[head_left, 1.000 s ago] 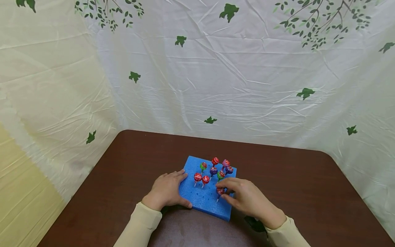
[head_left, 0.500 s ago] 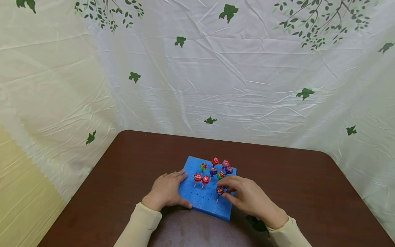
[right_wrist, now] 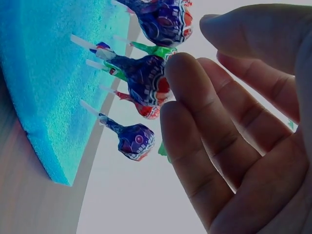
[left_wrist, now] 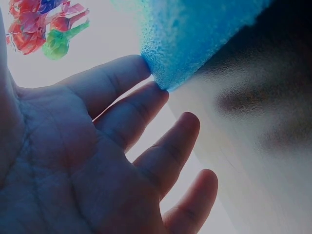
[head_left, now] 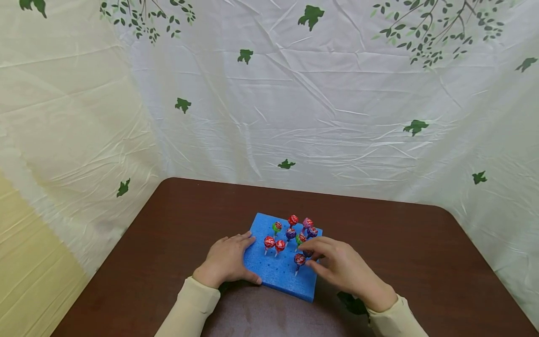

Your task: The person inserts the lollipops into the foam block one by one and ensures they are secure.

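Observation:
A blue foam board [head_left: 273, 274] lies on the table, and several wrapped lollipops stand in it on white sticks. My left hand [head_left: 227, 257] rests against the board's left side with the fingers spread; the left wrist view shows fingertips touching a corner of the foam. Just right of the front lollipop [head_left: 299, 260], red and purple, is my right hand [head_left: 337, 264], thumb and fingers apart with nothing gripped. In the right wrist view, purple lollipops [right_wrist: 136, 141] stand close before the fingertips [right_wrist: 178, 68]. Another dark lollipop [head_left: 308, 253] is partly hidden behind the right fingers.
Two red lollipops [head_left: 280, 245] stand left of centre on the board, with more red, green and purple ones towards the back. Small holes dot its front part. The brown table [head_left: 400, 248] ends at a white cloth [head_left: 337, 140] with leaf prints.
My right thumb and fingers have come off the front lollipop, and the hand has drawn slightly right. The lollipop stays upright in the board. My left hand keeps its place.

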Action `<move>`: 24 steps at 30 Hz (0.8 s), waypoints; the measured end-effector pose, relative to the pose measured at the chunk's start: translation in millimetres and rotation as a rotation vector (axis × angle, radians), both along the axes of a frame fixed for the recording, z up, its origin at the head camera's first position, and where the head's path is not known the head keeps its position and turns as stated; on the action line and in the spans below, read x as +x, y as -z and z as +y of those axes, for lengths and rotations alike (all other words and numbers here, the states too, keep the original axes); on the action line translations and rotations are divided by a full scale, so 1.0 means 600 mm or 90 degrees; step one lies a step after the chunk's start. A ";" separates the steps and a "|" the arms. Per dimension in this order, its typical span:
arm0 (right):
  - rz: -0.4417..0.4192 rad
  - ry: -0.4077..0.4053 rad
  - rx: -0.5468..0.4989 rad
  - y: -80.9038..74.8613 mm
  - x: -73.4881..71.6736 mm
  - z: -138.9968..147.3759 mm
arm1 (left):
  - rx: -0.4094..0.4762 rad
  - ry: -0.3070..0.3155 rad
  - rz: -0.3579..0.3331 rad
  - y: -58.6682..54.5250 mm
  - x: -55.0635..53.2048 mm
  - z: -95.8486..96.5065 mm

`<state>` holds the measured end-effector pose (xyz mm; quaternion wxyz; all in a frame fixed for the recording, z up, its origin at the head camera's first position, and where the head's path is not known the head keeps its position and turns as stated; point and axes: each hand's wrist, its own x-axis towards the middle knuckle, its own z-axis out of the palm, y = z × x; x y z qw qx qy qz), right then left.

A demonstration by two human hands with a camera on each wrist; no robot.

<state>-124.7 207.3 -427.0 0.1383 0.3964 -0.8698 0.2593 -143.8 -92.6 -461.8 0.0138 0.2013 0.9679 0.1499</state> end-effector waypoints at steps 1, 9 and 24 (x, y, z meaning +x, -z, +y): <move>0.004 0.001 -0.003 0.000 0.000 0.001 | 0.001 -0.001 -0.001 0.000 0.000 0.000; 0.014 0.002 -0.025 -0.004 -0.003 0.009 | 0.003 0.005 0.005 0.004 -0.003 -0.003; 0.013 0.053 -0.002 -0.017 -0.017 0.063 | 0.006 0.008 -0.006 -0.001 -0.006 -0.008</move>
